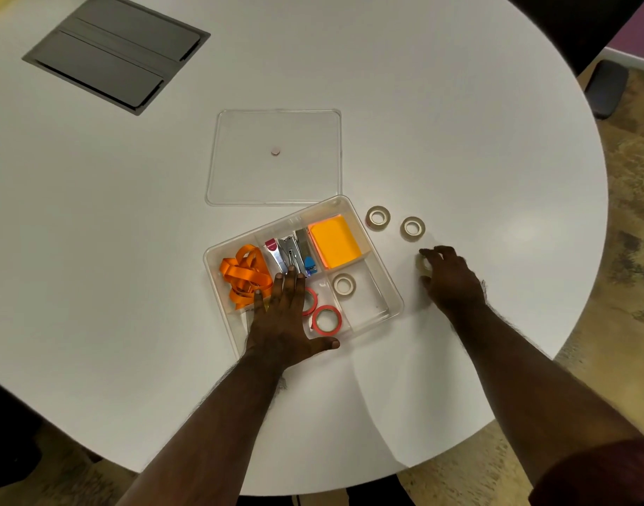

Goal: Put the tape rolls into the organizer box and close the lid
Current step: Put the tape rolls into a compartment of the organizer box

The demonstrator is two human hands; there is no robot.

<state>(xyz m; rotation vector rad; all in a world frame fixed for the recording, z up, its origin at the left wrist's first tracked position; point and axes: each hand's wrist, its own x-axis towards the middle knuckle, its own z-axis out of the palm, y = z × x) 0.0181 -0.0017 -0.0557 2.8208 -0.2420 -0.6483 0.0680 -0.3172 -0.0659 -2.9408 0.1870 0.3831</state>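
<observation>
A round white table (349, 67) stands on mottled tan carpet (634, 213). The clear plastic organizer box (395, 304) lies open, long axis slanting up-right; its clear flat lid (240, 169) rests just behind. The left hand (286, 315) lies flat, fingers spread, on the box. The right hand (450, 277) closes round a pale tape roll (422, 266); two pale tape rolls (378, 217) lie near.
</observation>
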